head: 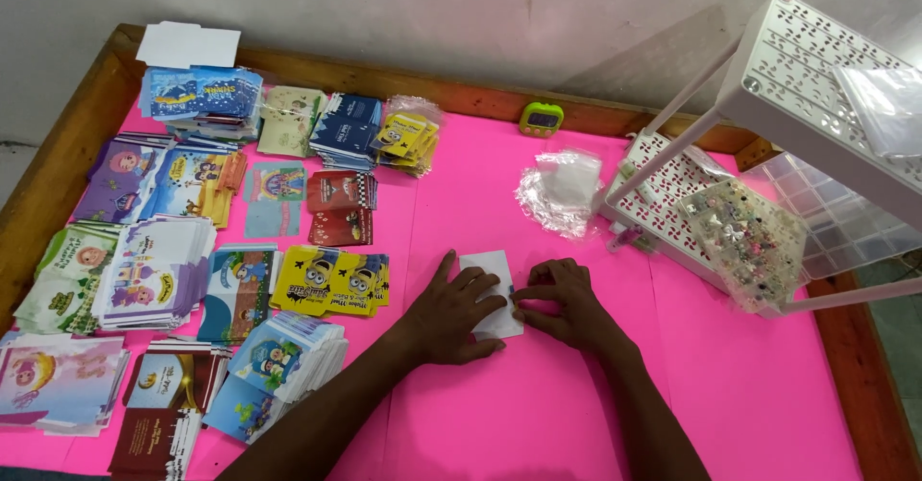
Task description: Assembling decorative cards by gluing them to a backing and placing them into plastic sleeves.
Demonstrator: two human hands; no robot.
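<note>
A small white card [490, 268] lies on the pink table surface [538, 395] near the middle. My left hand [453, 313] rests flat on it with fingers spread, pressing it down. At the card's right edge, my right hand [567, 300] has its fingertips curled and pinched on a tiny item that I cannot make out. Both forearms reach in from the bottom edge.
Several stacks of colourful printed envelopes [173, 270] cover the table's left half. Clear plastic bags [562, 188] and a small green timer [541, 118] lie at the back. A white perforated rack [816, 97] with a clear box of small beads [749, 236] stands right. A wooden rim [58, 155] borders the table.
</note>
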